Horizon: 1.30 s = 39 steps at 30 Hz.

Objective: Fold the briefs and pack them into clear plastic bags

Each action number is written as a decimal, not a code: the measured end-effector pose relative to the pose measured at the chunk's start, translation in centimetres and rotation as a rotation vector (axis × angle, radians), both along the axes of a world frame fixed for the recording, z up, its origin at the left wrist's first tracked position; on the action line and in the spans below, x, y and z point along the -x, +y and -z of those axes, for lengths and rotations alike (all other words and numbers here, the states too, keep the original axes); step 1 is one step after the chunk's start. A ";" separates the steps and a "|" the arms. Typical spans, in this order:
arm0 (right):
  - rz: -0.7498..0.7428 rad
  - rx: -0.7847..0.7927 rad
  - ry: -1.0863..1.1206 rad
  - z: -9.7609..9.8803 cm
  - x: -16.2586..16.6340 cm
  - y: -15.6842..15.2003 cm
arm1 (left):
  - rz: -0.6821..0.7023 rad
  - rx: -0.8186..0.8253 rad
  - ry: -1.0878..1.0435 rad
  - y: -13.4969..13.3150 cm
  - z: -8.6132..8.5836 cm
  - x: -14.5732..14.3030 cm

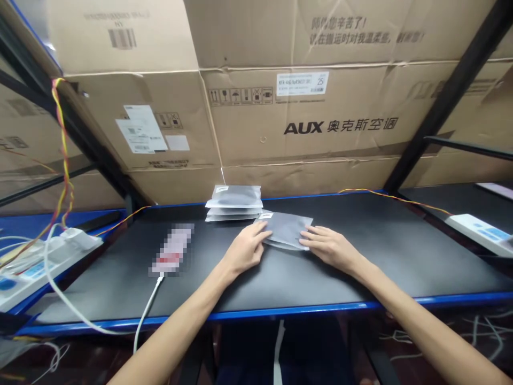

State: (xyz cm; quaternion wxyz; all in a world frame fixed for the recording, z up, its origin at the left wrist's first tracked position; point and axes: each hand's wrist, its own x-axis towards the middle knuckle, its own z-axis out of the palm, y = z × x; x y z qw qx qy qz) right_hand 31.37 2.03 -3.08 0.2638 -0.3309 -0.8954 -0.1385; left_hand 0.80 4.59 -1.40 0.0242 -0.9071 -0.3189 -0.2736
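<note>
Cardboard reads "AUX 奥克斯空调"; its white label shows "25".

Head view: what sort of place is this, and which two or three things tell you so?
Probably a workbench in a workshop or packing area: translucent packets lie on a black worktop, with printed cardboard behind and a white power strip at the right.

Pouches: hazy grey, white-labelled
Bench: black, blue-edged
Cardboard: brown, black-printed
Wire: red-and-yellow twist
Power strip: white, light blue
Cable: plain white
</note>
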 end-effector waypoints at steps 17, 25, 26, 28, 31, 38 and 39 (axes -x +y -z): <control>-0.118 0.008 0.150 -0.3 3.9 -1.9 | 0.232 -0.223 -0.064 -2.4 0.2 -3.3; -0.105 0.115 0.204 -0.4 1.0 -3.3 | 0.125 -0.242 0.147 -1.0 -1.1 -0.5; -0.094 0.130 0.206 -0.4 0.6 -3.6 | 0.117 -0.243 0.177 -0.8 -1.2 -0.1; -0.071 0.166 0.218 -0.3 -0.3 -4.1 | 0.101 -0.238 0.222 -0.6 -1.4 0.6; -0.048 0.186 0.234 0.0 -1.6 -4.8 | 0.078 -0.212 0.238 -0.5 -1.7 1.7; -0.045 0.175 0.224 0.1 -1.7 -5.0 | -0.090 -0.102 0.229 -1.1 -2.2 2.5; -0.048 0.180 0.236 0.1 -1.5 -4.9 | -0.115 -0.085 0.213 -1.2 -2.2 2.3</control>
